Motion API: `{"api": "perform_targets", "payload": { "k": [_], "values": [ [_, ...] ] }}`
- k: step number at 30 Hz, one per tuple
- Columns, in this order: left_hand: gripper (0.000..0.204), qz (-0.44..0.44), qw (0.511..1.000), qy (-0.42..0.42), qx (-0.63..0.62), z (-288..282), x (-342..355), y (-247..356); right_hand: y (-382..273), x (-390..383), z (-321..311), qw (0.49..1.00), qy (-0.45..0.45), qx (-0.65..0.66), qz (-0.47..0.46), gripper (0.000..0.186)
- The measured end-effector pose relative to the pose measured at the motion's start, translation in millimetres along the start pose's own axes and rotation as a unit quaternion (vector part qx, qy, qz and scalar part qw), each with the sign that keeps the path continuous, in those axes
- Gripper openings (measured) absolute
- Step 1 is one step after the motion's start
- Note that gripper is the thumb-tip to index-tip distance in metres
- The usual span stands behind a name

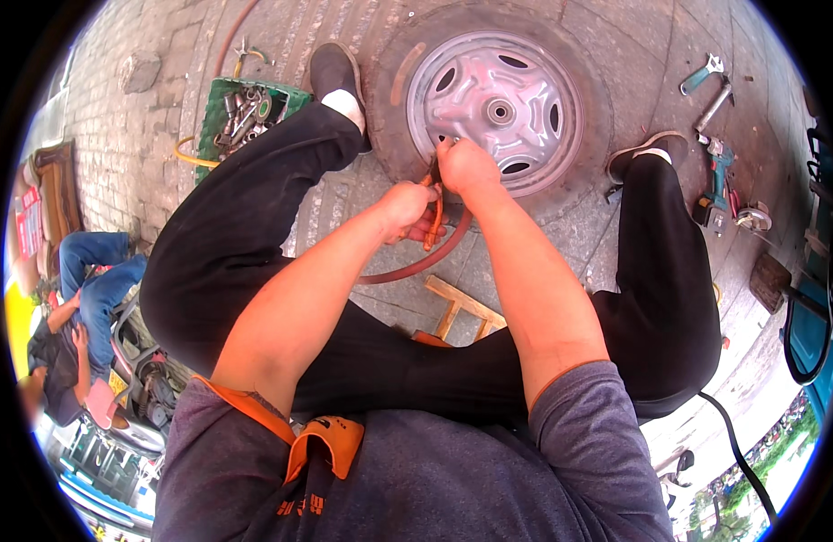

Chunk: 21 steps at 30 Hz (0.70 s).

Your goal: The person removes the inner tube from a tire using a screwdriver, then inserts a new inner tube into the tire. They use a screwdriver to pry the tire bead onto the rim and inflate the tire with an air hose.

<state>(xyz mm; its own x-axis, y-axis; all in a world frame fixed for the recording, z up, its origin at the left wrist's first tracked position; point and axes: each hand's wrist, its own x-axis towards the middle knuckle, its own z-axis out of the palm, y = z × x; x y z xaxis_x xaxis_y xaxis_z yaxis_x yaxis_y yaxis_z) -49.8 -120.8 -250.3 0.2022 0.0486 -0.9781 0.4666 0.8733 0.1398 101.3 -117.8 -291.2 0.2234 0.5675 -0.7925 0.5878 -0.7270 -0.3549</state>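
A tyre (pixel 394 77) on a grey steel wheel rim (pixel 516 81) lies flat on the paving between my feet. At its near left edge, my left hand (pixel 410 212) is closed around an orange-handled tool (pixel 434 226) whose kind I cannot make out. Just above it, my right hand (pixel 468 169) presses down at the rim's edge, its fingers curled by the tool's dark upper end. What those fingertips grip is hidden. A red hose (pixel 412 269) curves up beneath my hands toward the tyre.
A green crate (pixel 213 117) of metal tools stands left of my left foot. Right of the tyre lie an adjustable wrench (pixel 701 76), another metal tool (pixel 715 107) and a cordless power tool (pixel 719 181). A small wooden frame (pixel 462 305) sits below my hands. Someone in jeans (pixel 96 280) sits far left.
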Motion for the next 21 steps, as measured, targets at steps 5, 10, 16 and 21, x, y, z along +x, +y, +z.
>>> {"api": "perform_targets", "payload": {
  "k": [5, 10, 16, 21],
  "values": [
    [0.038, -0.002, 1.0, 0.002, 0.0, -0.4, -0.8, -0.3, -0.7, -0.1, 0.9, 1.0, 0.001, -0.002, -0.004, 0.061],
    [0.038, 0.001, 1.0, 0.004, 0.001, 1.5, -1.7, 0.4, 3.5, 0.2, 3.7, 0.999, 0.025, 0.009, -0.025, 0.064],
    [0.038, 0.001, 1.0, 0.008, 0.009, 2.6, -3.5, 2.0, 1.4, -1.0, 1.8, 0.999, 0.023, 0.01, -0.024, 0.062],
    [0.038, -0.004, 1.0, 0.009, 0.008, 3.0, -4.2, 2.7, 1.2, 0.1, 1.1, 1.0, 0.013, -0.001, -0.022, 0.06]
  ]
}}
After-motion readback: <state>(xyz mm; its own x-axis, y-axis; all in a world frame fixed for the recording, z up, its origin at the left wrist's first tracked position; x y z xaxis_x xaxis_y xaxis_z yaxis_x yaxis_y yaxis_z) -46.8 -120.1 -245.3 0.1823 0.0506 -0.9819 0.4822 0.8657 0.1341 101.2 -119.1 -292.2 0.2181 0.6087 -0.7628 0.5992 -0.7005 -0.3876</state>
